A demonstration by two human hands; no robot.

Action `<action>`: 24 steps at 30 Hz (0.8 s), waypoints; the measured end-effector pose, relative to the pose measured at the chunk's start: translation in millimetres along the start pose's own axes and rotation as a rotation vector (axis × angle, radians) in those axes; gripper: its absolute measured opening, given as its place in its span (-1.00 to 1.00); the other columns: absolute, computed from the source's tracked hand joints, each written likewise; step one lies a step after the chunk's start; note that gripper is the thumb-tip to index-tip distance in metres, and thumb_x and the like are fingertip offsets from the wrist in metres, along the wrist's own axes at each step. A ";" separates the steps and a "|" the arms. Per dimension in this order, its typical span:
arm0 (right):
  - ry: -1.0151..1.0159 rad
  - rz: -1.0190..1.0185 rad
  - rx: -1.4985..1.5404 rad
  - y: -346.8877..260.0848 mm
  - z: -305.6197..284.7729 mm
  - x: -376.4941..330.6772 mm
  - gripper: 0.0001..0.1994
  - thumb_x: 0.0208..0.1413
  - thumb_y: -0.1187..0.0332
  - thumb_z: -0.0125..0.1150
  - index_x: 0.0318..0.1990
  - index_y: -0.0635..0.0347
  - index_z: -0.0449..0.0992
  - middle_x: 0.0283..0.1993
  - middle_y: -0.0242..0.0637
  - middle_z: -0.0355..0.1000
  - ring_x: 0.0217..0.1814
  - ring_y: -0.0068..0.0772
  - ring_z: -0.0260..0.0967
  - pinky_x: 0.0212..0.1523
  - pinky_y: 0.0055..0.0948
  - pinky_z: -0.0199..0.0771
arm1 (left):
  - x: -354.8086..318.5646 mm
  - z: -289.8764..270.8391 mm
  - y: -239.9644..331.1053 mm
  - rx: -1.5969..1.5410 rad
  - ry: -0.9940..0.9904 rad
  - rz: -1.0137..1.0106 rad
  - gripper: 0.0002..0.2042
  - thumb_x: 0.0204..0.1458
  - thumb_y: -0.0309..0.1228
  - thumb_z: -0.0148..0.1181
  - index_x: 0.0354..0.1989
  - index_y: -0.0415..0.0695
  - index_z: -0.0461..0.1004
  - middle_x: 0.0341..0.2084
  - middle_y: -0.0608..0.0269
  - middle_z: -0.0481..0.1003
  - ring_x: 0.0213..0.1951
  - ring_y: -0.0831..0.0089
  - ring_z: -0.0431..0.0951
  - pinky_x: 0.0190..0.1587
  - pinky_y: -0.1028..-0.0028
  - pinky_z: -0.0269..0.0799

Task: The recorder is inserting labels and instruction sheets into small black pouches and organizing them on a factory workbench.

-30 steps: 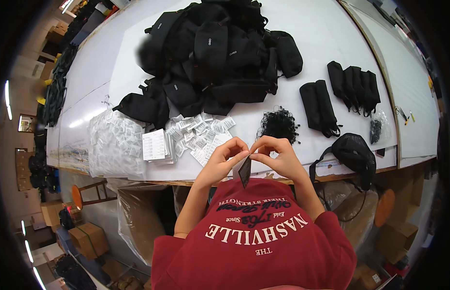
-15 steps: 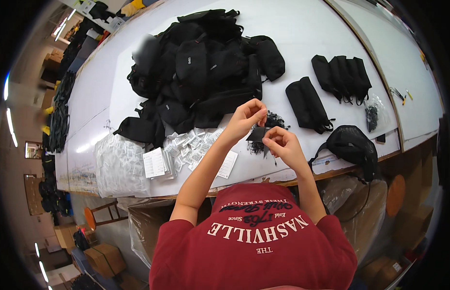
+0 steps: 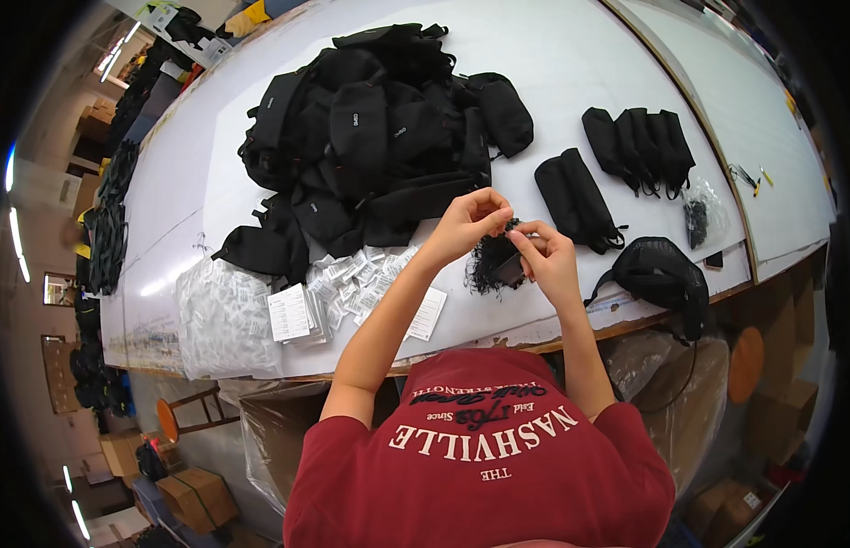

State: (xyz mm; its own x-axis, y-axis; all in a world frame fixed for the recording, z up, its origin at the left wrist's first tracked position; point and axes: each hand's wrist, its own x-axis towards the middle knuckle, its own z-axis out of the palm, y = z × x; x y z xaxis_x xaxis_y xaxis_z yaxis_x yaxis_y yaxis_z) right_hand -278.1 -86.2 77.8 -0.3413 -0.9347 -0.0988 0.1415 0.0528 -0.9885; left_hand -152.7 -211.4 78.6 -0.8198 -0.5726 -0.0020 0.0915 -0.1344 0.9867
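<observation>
Both my hands are close together above a tangle of thin black strings (image 3: 482,267) near the table's front edge. My left hand (image 3: 475,224) is closed in a pinch, with a small bit of black string at its fingertips. Beside it, my right hand (image 3: 545,258) pinches the same black bit between thumb and forefinger. Below the right fingers hangs a flat dark card-like tag (image 3: 510,270); how it joins the string is too small to make out. A black zipped pouch (image 3: 574,199) lies just beyond my right hand.
A big heap of black pouches (image 3: 361,128) covers the table's middle. Left of my arms are a clear bag of small packets (image 3: 224,315), loose packets and a stack of white cards (image 3: 294,313). More pouches (image 3: 640,148), a black mesh cap (image 3: 658,283) and snips (image 3: 745,177) lie right.
The dark tag has dropped from between my hands to below the right fingers. My right hand has moved up, and its fingertips now meet the left ones.
</observation>
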 end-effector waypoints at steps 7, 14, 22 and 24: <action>-0.016 -0.006 0.030 -5.8 -1.1 -7.6 -0.87 0.09 0.39 0.18 -0.36 0.30 0.49 -0.71 -0.56 0.25 -0.72 -0.81 0.05 -0.71 -0.71 -0.07 | 27.5 -23.8 -47.9 1.255 0.696 0.297 -0.68 -0.27 -0.29 0.39 -0.36 -0.11 0.43 -0.37 0.25 0.30 -0.27 0.28 0.29 -0.22 0.36 0.22; -0.002 0.025 0.056 2.2 -5.8 -9.3 -0.88 0.08 0.39 0.19 -0.36 0.28 0.49 -0.70 -0.55 0.27 -0.72 -0.81 0.06 -0.72 -0.72 -0.09 | 31.0 -22.1 -66.2 1.272 0.607 0.354 -0.75 -0.31 -0.38 0.37 -0.42 -0.04 0.45 -0.30 0.28 0.29 -0.16 0.30 0.26 -0.11 0.30 0.13; -0.076 -0.013 -0.012 1.6 13.5 -6.9 -0.91 0.10 0.43 0.17 -0.36 0.26 0.48 -0.70 -0.56 0.22 -0.72 -0.80 0.05 -0.71 -0.70 -0.06 | -71.8 -22.7 -16.6 1.025 0.419 0.567 -0.78 -0.37 -0.59 0.19 -0.50 -0.18 0.28 -0.33 0.10 0.39 -0.16 0.08 0.37 -0.10 0.24 0.26; -0.128 -0.033 -0.095 7.9 23.4 -6.2 -0.92 0.10 0.43 0.17 -0.37 0.25 0.48 -0.70 -0.56 0.21 -0.71 -0.80 0.05 -0.70 -0.70 -0.04 | -108.5 -13.8 -15.9 0.884 0.408 0.482 -0.74 -0.31 -0.64 0.17 -0.36 -0.20 0.37 -0.29 0.08 0.42 -0.17 0.10 0.42 -0.09 0.30 0.32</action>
State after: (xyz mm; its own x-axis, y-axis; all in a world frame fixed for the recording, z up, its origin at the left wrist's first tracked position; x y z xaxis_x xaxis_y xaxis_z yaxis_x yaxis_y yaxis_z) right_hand -253.0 -88.2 73.2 -0.2224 -0.9733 -0.0567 0.0414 0.0487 -0.9980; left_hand -57.4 -158.2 60.8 -0.5425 -0.6566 0.5241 -0.2198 0.7130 0.6658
